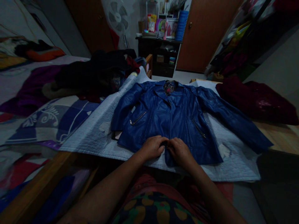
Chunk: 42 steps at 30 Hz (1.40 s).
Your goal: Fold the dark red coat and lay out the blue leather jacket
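A blue leather jacket [161,115] lies front up, its collar away from me and its sleeves spread to either side. Slanted zip pockets show on both front panels. At the middle of the bottom hem, my left hand [154,147] pinches the jacket's front edge with curled fingers. My right hand [177,150] grips the opposite front edge right beside it, the fingertips of both nearly touching. What exactly sits between the fingertips, perhaps the zip's lower end, is too small and dark to make out. Under the jacket is a light quilted cloth [93,137].
Dark clothes [93,70] are heaped at the left, near a blue-and-white patterned pillow [53,116]. A maroon folded garment [259,101] lies on the right. Behind stand a fan [118,17], a dark cabinet [151,51] and a brown door [198,37].
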Available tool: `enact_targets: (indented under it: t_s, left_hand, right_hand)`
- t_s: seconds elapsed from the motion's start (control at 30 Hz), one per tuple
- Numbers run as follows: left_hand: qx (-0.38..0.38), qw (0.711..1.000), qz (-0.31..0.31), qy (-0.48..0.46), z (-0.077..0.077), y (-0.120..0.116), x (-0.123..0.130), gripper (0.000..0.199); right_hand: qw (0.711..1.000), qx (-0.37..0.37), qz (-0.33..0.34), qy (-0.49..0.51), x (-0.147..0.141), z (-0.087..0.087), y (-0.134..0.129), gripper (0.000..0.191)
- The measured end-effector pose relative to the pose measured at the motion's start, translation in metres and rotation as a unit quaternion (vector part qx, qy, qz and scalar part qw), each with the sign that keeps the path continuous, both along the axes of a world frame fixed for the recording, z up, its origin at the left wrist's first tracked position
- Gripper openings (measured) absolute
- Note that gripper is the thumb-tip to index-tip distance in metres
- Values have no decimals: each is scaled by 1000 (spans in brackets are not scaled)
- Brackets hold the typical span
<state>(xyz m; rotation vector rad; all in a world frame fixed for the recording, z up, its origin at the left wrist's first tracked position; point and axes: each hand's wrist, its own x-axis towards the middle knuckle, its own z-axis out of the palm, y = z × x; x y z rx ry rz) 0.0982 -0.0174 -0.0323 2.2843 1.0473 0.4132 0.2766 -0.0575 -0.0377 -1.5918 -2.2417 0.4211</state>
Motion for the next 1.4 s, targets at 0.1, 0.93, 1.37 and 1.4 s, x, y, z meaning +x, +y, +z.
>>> enact_targets:
  t_s: [0.1,0.93,1.37,1.4]
  left_hand:
    - [1,1000,6,2,-1,0,0,38]
    - [-5,1000,-7,-8,1,-7,-6,44]
    - [-31,994,-9,-100,-3,-7,-14,21]
    - [-30,994,0,-106,-3,-8,-14,19]
  right_hand:
    - [1000,0,-13,-7,2,0,-1,12]
    - [1000,19,12,11,3,-6,-1,12]
    - [998,15,2,64,5,-11,-1,9]
    - [998,14,2,67,6,-11,-1,9]
